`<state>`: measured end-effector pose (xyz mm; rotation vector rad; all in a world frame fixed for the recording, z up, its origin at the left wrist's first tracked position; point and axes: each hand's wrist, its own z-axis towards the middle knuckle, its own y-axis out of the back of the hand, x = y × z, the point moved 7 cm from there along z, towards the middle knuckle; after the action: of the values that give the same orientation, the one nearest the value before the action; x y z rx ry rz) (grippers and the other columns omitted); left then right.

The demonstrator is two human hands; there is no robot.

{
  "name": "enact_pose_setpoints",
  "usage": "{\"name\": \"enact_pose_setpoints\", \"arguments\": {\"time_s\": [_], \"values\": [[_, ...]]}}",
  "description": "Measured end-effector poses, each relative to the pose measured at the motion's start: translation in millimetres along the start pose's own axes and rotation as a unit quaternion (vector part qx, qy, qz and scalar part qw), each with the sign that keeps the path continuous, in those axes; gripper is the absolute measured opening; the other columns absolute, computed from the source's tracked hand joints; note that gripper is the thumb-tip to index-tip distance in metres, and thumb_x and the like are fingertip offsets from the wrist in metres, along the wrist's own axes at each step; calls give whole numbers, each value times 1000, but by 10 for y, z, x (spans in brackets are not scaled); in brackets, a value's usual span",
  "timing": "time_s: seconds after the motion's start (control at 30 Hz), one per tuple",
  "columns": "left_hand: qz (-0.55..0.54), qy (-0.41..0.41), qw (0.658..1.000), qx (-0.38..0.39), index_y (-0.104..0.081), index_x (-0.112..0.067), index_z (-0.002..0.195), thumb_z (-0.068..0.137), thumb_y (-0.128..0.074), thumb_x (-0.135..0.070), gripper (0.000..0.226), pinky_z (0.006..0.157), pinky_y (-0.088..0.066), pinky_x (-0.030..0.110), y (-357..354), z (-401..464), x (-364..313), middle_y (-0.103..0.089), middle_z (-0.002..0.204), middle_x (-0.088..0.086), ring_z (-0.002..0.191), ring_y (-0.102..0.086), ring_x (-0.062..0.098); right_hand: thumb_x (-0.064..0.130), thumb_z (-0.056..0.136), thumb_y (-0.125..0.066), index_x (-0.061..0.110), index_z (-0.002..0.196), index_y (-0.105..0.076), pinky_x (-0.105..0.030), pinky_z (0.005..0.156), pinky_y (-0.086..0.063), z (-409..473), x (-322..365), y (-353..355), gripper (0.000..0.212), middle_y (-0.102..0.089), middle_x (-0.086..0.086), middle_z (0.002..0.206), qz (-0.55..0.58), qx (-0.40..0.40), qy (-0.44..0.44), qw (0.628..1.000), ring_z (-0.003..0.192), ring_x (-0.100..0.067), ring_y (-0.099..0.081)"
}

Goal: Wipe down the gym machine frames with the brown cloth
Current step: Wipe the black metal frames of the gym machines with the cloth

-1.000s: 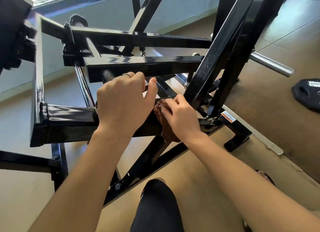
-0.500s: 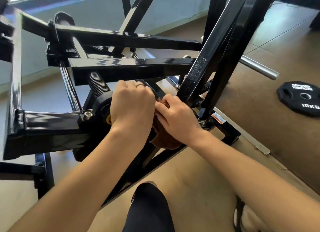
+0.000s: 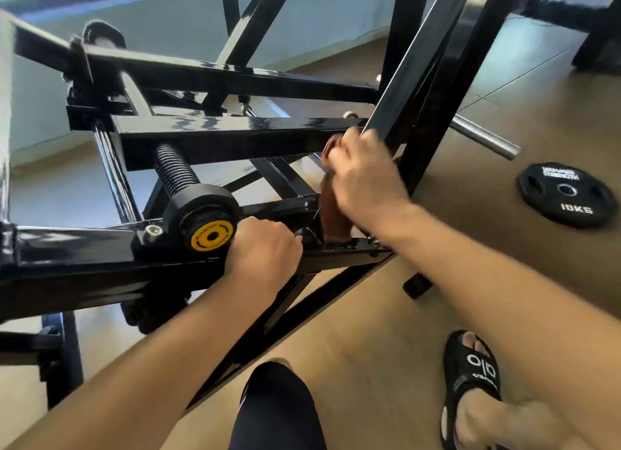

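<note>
Head view: the brown cloth point(image 3: 331, 211) is gripped in the curled fingers point(image 3: 339, 154) of the right hand point(image 3: 364, 177), beside the slanted black frame bar point(image 3: 413, 90), and hangs limp. It is judged soft and light, best bunched firmly in the palm. The left hand point(image 3: 265, 251) is curled round the lower bar point(image 3: 84, 258), bracing.

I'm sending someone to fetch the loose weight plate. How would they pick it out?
Start at the black gym machine frame and look right, past its protruding steel bar. The weight plate lies flat on the brown floor, alone: a black disc with grip holes, marked 10KG in white.
</note>
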<state>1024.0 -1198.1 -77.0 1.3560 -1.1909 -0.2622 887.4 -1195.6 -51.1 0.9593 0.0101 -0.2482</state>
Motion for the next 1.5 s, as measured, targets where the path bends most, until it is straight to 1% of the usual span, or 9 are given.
{"name": "enact_pose_setpoints", "arguments": {"time_s": [0.17,0.3,0.5,0.63,0.83,1.07,1.17,1.3,1.5], "values": [[-5,5,1000,23,-63,-15,92,101,-51,-16,16,71,-56,29,-17,-17,1,-56,69,-2,61,-58,13,17,93,-66,9,115,-70,-42,91,-52,-488,479,-344,24,-60,-16,121,59,78,90,991,107,-32,-53],[10,-2,1000,25,-63,-19,96,101,-48,-14,17,66,-50,28,-17,-4,-11,-51,71,-1,65,-56,18,5,86,-65,8,101,-70,-41,77,-49,39,87,-136,17,-60,-15,105,-103,26,161,981,96,-32,-56],[37,-15,998,49,-65,-16,112,101,-51,-11,18,64,-48,31,-28,8,-40,-59,86,1,70,-57,20,9,90,-67,4,125,-60,-43,96,-47,804,-630,196,36,-49,-19,128,-260,27,4,965,114,-35,-50],[29,-8,998,47,-66,-16,107,101,-50,-12,17,64,-49,30,-52,11,-26,-60,83,1,69,-59,20,8,95,-61,1,137,-50,-38,101,-45,557,-395,97,43,-42,-21,139,-129,27,-87,988,116,-33,-46],[4,13,999,37,-68,-17,104,100,-53,-16,15,66,-52,29,-100,46,-22,-55,76,-1,66,-59,17,27,84,-78,10,126,-60,-35,88,-49,-360,353,-205,48,-52,-18,126,-9,79,-54,995,101,-29,-49],[28,3,999,36,-65,-18,115,101,-50,-9,22,67,-48,31,-89,22,-39,-51,85,2,79,-62,22,13,90,-71,4,126,-59,-38,88,-50,572,-335,74,39,-52,-18,127,-200,43,-26,979,109,-32,-52],[33,0,999,40,-67,-16,113,101,-51,-10,21,68,-52,31,-102,27,-36,-57,87,2,81,-66,21,15,92,-70,0,137,-48,-43,101,-45,891,-680,219,53,-39,-21,140,-206,29,-111,972,123,-35,-44],[32,-1,999,40,-68,-14,106,102,-49,-11,19,66,-50,30,-77,34,-43,-54,78,2,71,-58,21,5,94,-61,1,133,-53,-38,100,-45,496,-339,79,39,-47,-20,133,-119,4,-138,983,115,-32,-49],[-10,-1,999,36,-68,-16,102,103,-48,-18,20,73,-55,31,-91,57,-27,-45,66,0,68,-57,19,46,93,-70,8,119,-62,-38,89,-50,-369,522,-325,47,-55,-17,121,-8,78,3,997,106,-30,-52]]}}
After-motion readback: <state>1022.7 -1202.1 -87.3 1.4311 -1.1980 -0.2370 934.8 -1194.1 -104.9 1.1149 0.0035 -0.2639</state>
